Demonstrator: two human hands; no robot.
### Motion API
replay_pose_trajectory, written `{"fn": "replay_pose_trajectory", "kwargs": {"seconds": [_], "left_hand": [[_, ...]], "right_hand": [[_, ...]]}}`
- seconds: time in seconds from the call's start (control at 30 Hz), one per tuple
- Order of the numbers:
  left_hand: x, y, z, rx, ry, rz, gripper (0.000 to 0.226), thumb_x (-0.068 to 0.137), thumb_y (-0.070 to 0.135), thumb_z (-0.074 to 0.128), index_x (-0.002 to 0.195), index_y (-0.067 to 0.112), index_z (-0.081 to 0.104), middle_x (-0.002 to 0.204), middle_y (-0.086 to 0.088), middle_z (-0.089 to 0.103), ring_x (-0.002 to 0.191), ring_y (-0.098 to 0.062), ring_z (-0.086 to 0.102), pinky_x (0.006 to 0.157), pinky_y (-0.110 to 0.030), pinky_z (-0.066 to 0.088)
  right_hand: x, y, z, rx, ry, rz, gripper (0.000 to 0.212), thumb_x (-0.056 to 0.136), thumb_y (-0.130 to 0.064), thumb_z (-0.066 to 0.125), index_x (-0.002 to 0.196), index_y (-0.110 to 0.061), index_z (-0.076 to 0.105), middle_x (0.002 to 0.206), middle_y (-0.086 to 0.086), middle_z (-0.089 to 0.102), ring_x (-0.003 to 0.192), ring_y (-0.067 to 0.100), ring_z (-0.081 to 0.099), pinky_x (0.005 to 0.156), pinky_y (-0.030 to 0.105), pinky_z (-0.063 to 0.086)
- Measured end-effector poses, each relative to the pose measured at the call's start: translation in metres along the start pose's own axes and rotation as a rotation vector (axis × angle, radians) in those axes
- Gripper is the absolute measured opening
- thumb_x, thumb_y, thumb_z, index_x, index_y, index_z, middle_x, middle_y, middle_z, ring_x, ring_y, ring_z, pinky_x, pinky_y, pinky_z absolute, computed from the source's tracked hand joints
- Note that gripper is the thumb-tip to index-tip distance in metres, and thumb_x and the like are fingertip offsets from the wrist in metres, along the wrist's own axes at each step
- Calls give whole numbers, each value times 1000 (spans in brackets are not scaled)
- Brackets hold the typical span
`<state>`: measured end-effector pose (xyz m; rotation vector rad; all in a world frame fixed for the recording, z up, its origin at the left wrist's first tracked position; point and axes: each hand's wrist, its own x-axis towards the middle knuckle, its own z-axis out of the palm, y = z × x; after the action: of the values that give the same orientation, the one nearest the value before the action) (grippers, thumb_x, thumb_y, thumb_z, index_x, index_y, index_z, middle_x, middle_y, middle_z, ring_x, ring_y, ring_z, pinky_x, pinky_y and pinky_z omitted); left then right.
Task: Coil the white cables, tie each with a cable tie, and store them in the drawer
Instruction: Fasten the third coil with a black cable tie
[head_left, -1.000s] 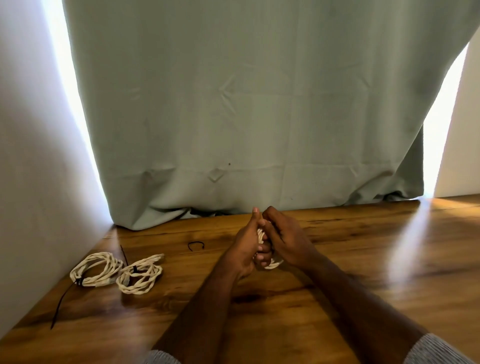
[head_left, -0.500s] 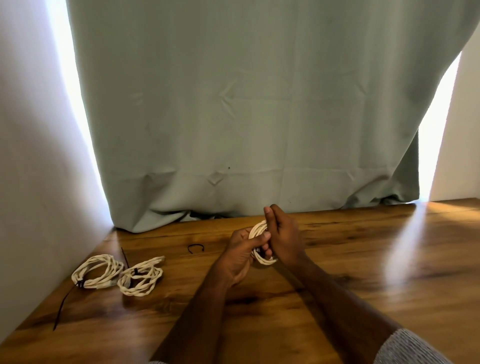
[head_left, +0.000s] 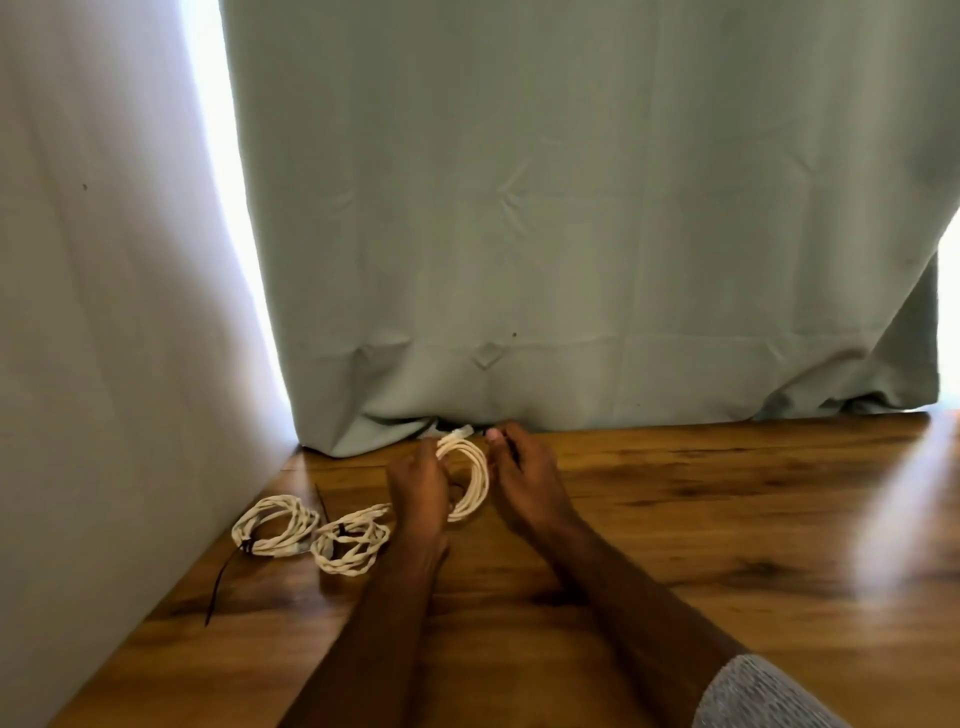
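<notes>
Glossy wooden table (head_left: 727, 545) with dark grain and bright streaks of light toward the right edge. Closed off at the far edge by a pale green curtain (head_left: 571, 208) whose hem bunches on the wood; bounded on the left by a white wall (head_left: 104, 312), daylight glaring through the gap between the two. Near the far left corner, two tied white coils: one (head_left: 275, 532) closest to the wall with a long black cable tie tail (head_left: 221, 582) trailing toward the near edge, the other (head_left: 350, 543) just beside it, partly behind the left wrist. Held up near the far edge, just in front of the hem: a third white cable coil (head_left: 470, 480), gripped on its left side by the left hand (head_left: 421, 486). Right hand (head_left: 524, 480) just beside the coil's right side, fingers curled, pinching something thin and dark, too small to name. Grey sleeve (head_left: 763, 696) at the near right.
</notes>
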<state>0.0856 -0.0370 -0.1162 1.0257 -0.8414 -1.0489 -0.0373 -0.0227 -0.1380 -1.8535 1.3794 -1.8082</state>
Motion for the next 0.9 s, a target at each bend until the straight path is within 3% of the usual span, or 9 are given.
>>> {"fn": "replay_pose_trajectory", "kwargs": {"seconds": [0.1,0.2,0.27,0.4,0.53,0.6,0.73,0.83,0.9], "left_hand": [[17,5,-14,-24,126,-1,37,94,24,55,60,9,57,45,-2,50,42,-21,44,45,-28,34],[21,-1,-13,-31,119,-2,39,96,27,52,61,10,56,49,-3,48,44,-21,42,44,-26,32],[22,-6,-8,-21,89,-13,39,96,28,53,61,11,57,48,-1,50,44,-21,45,44,-25,35],[26,-14,-5,-10,47,-7,38,95,27,51,62,10,58,43,1,47,42,-22,43,43,-24,35],[32,-19,-13,-19,20,-80,38,98,29,47,70,8,60,47,1,51,34,-12,43,38,-19,32],[36,-23,-14,-19,-4,-114,38,98,33,47,73,8,60,54,-2,53,37,-14,44,38,-19,31],[36,-26,-10,9,17,-88,36,101,33,43,83,8,61,63,-8,57,47,-20,46,41,-22,32],[34,-29,-5,4,38,-15,28,101,27,41,91,9,60,70,-10,55,59,-24,51,50,-30,36],[36,-31,-4,18,44,2,24,100,28,42,92,15,61,76,-10,59,70,-28,56,58,-34,39]], "right_hand": [[7,25,-8,-309,-181,-30,17,96,-17,54,106,-22,68,103,-2,70,91,9,61,85,31,52],[13,32,-10,-393,-449,27,30,93,-13,60,119,-24,69,123,2,68,106,15,62,96,34,52],[17,29,-4,-466,-557,20,30,92,-18,63,120,-25,69,125,3,66,111,20,61,97,37,51],[27,28,10,-598,-576,-20,25,93,-19,60,115,-19,71,118,11,67,106,29,62,89,37,50],[30,32,11,-605,-573,-2,22,95,-26,62,114,-20,71,115,7,65,104,24,60,88,34,49],[28,36,6,-538,-505,36,17,95,-27,62,105,-17,72,111,5,62,101,19,57,89,33,48],[21,28,-14,-163,-227,206,13,97,-24,61,93,-19,72,96,-4,71,88,8,64,79,25,50],[15,10,-24,179,-196,340,12,98,-16,60,94,-15,71,82,-4,70,71,4,63,63,16,49],[12,0,-28,388,-201,391,10,98,-8,60,95,-8,70,75,4,65,61,6,57,53,19,45]]}}
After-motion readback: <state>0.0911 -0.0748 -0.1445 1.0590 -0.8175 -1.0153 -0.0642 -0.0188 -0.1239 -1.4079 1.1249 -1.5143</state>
